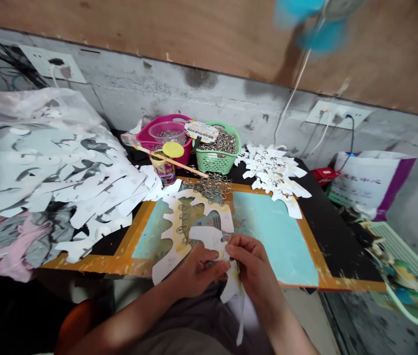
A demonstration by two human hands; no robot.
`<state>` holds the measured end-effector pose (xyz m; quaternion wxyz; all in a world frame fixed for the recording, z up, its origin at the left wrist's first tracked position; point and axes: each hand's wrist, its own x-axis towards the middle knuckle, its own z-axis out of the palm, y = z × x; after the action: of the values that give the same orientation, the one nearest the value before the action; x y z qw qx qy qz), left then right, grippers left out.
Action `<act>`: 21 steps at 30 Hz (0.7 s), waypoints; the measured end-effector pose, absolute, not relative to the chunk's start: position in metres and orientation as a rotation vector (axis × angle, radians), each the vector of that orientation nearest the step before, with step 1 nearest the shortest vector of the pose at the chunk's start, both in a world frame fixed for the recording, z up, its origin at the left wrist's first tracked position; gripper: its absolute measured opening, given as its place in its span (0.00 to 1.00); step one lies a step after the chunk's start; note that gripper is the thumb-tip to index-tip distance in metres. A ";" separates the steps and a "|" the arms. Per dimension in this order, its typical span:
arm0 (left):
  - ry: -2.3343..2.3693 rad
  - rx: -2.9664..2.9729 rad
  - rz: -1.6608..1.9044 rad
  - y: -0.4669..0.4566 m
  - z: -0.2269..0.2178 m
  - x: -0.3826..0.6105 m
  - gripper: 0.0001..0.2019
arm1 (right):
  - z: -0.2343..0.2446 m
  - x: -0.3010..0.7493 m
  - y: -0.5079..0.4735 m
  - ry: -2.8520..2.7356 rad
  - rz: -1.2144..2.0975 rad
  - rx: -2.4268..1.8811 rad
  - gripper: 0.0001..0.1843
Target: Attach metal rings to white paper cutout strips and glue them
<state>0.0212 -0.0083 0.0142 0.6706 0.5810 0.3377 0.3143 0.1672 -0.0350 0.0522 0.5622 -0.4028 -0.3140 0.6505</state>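
Observation:
My left hand (194,271) and my right hand (247,259) both pinch a white die-cut card piece (209,239) above a painted board (275,236). A small metal ring (225,238) sits by my right fingers, where the card's edge is partly hidden. Further white pieces, linked by metal rings (182,227), trail across the board beside my left hand. A loose heap of rings (209,187) lies at the board's far edge. Beyond it stands a green basket (216,162) full of rings. White cut-outs (271,170) are piled to the far right.
A large heap of white cut-outs on plastic sheeting (46,167) fills the left. A pink basket (157,133) holds a clear bowl, with a wooden stick (168,160) nearby. A blurred blue fan (312,24) hangs above. A printed bag (371,182) and a green tray (404,276) sit right.

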 end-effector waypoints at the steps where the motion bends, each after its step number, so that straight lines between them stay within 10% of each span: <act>1: 0.754 1.298 0.704 -0.008 0.013 0.022 0.29 | 0.051 0.168 -0.034 -0.729 1.517 -0.970 0.13; 21: 0.837 0.731 0.894 0.014 -0.003 0.040 0.28 | 0.031 0.209 -0.033 -0.929 1.497 -1.053 0.18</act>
<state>0.0403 0.0136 -0.0030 0.7564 0.3352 0.3837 0.4101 0.2089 -0.0332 0.0307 0.5181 -0.4388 -0.3872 0.6237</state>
